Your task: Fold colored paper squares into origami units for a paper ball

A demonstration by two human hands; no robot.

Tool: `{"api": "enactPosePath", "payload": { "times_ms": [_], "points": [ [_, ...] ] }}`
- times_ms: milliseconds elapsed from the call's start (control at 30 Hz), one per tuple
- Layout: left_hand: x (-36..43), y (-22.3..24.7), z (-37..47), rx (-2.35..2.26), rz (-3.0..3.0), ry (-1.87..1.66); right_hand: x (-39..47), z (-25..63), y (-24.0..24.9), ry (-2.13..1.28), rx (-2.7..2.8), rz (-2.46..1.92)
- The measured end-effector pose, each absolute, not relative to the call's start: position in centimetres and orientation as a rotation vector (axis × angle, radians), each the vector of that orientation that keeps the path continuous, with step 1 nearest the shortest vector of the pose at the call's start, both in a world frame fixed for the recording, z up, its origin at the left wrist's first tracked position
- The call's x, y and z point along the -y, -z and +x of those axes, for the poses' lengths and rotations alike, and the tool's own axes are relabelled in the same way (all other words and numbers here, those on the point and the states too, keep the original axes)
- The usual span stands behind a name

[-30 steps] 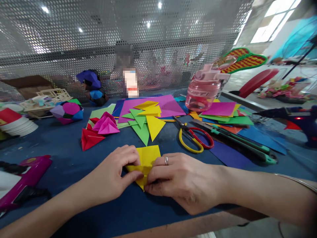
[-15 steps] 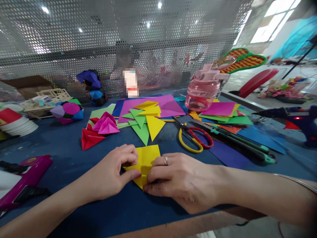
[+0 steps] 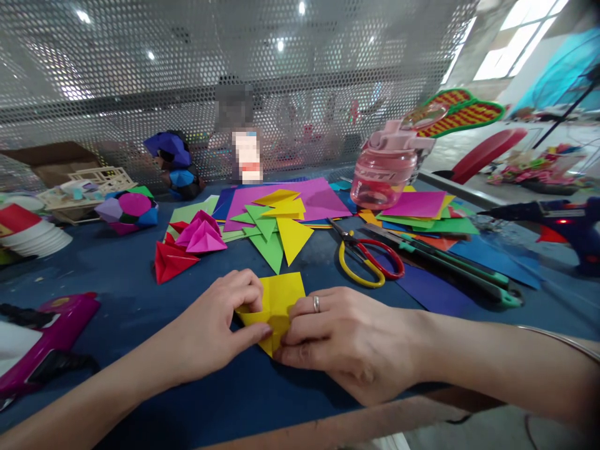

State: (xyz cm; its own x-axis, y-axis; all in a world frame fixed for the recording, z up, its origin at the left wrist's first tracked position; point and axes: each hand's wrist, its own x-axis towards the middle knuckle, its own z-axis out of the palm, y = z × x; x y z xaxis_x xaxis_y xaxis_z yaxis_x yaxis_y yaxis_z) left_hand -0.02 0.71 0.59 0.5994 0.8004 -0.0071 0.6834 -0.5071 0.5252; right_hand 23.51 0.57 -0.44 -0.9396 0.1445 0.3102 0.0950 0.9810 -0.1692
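A creased piece of yellow paper (image 3: pixel 282 294) lies on the blue tabletop between both hands, its left edge partly folded over. My left hand (image 3: pixel 222 322) pinches that left flap, thumb on top and fingers curled behind. From the right, my right hand (image 3: pixel 347 340), with a ring on one finger, grips the paper's right side and lower corner, hiding part of it. Just beyond lie folded yellow (image 3: pixel 293 239) and green (image 3: pixel 265 247) paper pieces, with pink (image 3: pixel 202 233) and red (image 3: pixel 172 260) folded pieces to their left.
Scissors (image 3: pixel 370 259) and a green-black box cutter (image 3: pixel 454 265) lie to the right. Behind them stand a pink bottle (image 3: pixel 384 169) and a paper stack (image 3: pixel 415 205). A glue gun (image 3: pixel 562 225) sits far right, a magenta device (image 3: pixel 65 325) at left. A perforated metal screen (image 3: pixel 197 62) closes off the back.
The yellow paper's left flap stands slightly more lifted and folded inward under my left hand. My right hand stays almost in place.
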Motion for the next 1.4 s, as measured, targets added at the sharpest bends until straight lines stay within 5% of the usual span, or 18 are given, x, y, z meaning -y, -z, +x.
{"api": "enactPosePath", "payload": {
  "times_ms": [1400],
  "points": [
    [-3.3,-0.6,-4.0,-1.437,2.723,-0.228,0.3,23.0,0.4,-0.314,2.907,-0.399]
  ]
}}
